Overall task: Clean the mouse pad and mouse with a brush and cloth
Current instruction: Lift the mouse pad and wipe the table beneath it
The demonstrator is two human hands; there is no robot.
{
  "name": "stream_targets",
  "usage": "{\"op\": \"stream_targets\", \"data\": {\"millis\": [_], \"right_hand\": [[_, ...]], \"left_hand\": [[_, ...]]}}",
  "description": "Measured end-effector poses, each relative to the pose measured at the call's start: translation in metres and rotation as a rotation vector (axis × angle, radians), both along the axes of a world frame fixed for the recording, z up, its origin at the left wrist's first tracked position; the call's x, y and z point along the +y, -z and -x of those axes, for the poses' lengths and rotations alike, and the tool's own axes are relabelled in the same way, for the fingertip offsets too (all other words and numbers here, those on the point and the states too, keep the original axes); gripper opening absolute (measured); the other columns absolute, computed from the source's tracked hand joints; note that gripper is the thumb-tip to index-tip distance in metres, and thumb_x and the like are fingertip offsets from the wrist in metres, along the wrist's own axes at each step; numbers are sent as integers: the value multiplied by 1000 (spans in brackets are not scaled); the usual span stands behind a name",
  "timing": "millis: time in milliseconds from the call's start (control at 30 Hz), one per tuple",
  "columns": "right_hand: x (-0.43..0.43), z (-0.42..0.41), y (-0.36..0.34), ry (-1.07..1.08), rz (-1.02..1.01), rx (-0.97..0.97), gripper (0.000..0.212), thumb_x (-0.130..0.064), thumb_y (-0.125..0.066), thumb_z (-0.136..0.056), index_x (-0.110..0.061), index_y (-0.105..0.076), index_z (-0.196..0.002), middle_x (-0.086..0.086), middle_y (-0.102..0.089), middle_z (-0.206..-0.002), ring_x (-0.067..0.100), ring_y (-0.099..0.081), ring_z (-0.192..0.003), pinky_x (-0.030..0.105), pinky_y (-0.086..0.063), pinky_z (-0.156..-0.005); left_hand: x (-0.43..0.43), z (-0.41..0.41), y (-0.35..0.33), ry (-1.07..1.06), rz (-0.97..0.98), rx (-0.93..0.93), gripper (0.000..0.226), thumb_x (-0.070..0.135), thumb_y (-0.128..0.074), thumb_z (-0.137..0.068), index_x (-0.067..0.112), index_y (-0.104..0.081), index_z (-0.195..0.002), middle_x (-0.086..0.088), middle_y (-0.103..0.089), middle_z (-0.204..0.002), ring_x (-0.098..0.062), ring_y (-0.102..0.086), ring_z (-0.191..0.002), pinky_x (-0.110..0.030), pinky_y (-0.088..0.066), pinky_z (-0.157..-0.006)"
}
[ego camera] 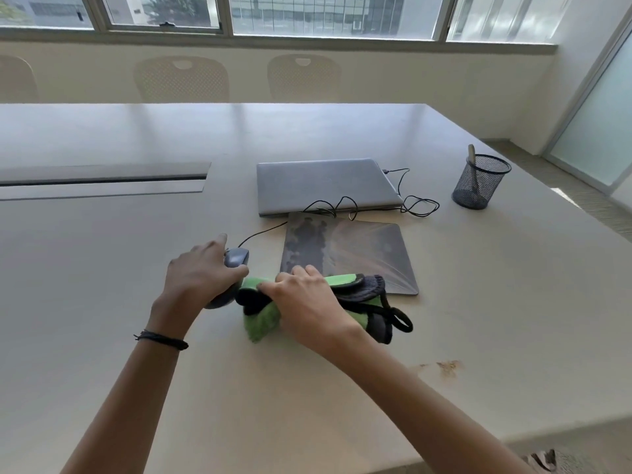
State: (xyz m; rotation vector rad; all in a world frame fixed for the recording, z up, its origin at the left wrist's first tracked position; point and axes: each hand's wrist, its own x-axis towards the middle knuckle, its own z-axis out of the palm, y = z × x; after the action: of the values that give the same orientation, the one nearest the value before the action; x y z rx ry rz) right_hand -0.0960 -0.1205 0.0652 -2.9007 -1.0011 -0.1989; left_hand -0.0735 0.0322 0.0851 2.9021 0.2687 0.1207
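Note:
My left hand (200, 273) grips a grey wired mouse (236, 258), lifted a little off the table to the left of the mouse pad. My right hand (302, 304) holds a green and grey cloth (261, 323) bunched against the mouse's near side. The dark printed mouse pad (359, 249) lies flat just beyond my right hand, and the cloth's grey part overlaps its near edge. The mouse's black cable (263, 232) runs back towards the laptop. A brush handle (472, 155) sticks out of the mesh cup at the far right.
A shut grey laptop (325, 184) lies behind the pad with loops of cable at its front and right. A black mesh pen cup (480, 181) stands near the table's right edge. A cable hatch (102, 181) sits at the left. Chairs line the far side.

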Motion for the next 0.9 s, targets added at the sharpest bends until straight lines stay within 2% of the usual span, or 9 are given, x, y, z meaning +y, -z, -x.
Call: {"op": "stream_targets", "data": {"millis": [133,233,367,467,567,733,833,900], "right_hand": [[-16,19,-2,-135,51,23,40,0,-44,-87,-17,-53,-123,8,-61,-109,29,-52,-98,33,-32,-82],[-36,28,-9,-255,57,123,48,0,-47,-87,-23,-53,-128,4,-62,-116,27,-51,-101,36,-33,-88],[-39,18,-4,-234,-36,124,55,3,-46,-83,-24,-51,-131,3,-60,-123,28,-52,-107,37,-33,-92],[-31,17,12,-239,-61,190,60,6,-50,-81,-21,-49,-135,8,-50,-138,30,-42,-128,49,-19,-110],[-41,16,13,-330,-98,346,66,13,-52,-73,-19,-54,-130,5,-46,-143,25,-32,-138,58,-5,-114],[-75,20,4,-461,-115,565,70,14,-43,-60,-17,-65,-118,-2,-54,-137,13,-34,-137,47,-3,-116],[-96,25,1,-424,-101,608,71,15,-40,-58,-18,-67,-115,-5,-54,-136,6,-34,-136,39,-3,-116],[-110,27,-1,-372,-99,611,72,18,-40,-59,-20,-67,-114,-9,-54,-136,2,-34,-135,34,-4,-116]], "left_hand": [[-2,1,4,11,3,13,51,37,-54,-85,9,-43,-126,-13,-57,-122,-32,-53,-110,-32,-32,-75],[-4,0,8,18,-5,30,51,38,-54,-86,10,-43,-127,-13,-57,-124,-32,-52,-112,-34,-36,-78],[-5,1,16,23,-10,31,51,38,-54,-85,10,-44,-126,-13,-57,-121,-32,-53,-109,-31,-32,-74],[-5,3,21,16,-20,24,50,37,-54,-84,10,-44,-125,-14,-58,-119,-33,-55,-107,-31,-32,-73],[-6,5,25,11,-31,22,50,36,-54,-85,10,-43,-126,-14,-59,-118,-33,-55,-105,-30,-32,-72],[-11,7,32,17,-72,39,44,37,-53,-85,10,-44,-118,-14,-60,-113,-33,-56,-101,-30,-32,-70],[-13,9,36,32,-96,25,35,38,-53,-84,11,-44,-105,-13,-61,-104,-33,-57,-95,-31,-32,-68],[-15,10,38,34,-111,31,38,39,-53,-84,11,-43,-110,-13,-60,-105,-33,-56,-97,-31,-32,-68]]}}
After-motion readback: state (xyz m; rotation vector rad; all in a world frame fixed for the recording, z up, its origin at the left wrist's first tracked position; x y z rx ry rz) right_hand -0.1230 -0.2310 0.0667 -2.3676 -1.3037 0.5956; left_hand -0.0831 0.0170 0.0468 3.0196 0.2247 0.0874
